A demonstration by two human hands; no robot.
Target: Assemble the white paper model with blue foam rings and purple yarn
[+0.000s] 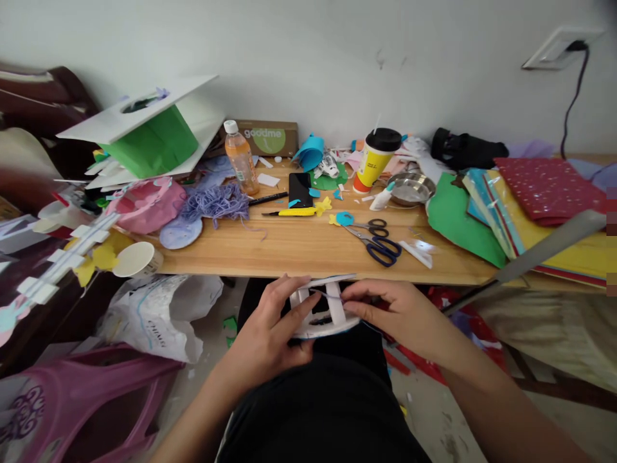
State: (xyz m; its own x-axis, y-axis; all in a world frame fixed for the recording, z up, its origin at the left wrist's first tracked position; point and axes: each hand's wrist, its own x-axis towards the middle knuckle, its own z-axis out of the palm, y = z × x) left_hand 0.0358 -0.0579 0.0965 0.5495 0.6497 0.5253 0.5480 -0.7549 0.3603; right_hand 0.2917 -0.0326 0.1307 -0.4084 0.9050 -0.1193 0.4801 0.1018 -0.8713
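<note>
Over my lap, just off the table's front edge, my left hand (277, 318) grips a small round white frame (338, 308) with crossbars. The fingers close on its left side. At its right side my right hand (393, 312) has thumb and forefinger pinched together on a thin purple yarn strand (328, 295) that runs across the frame towards my left fingers. Its far end is hidden. A tangled heap of the same colour, purple yarn (219, 202), lies on the table at the left.
The wooden table (216, 254) bears scissors (383, 249), a yellow utility knife (296, 211), a phone (300, 190), a drink bottle (241, 161), a lidded cup (376, 161), a metal bowl (411, 188) and coloured sheets (540, 193). A paper cup (139, 260) stands near the front edge.
</note>
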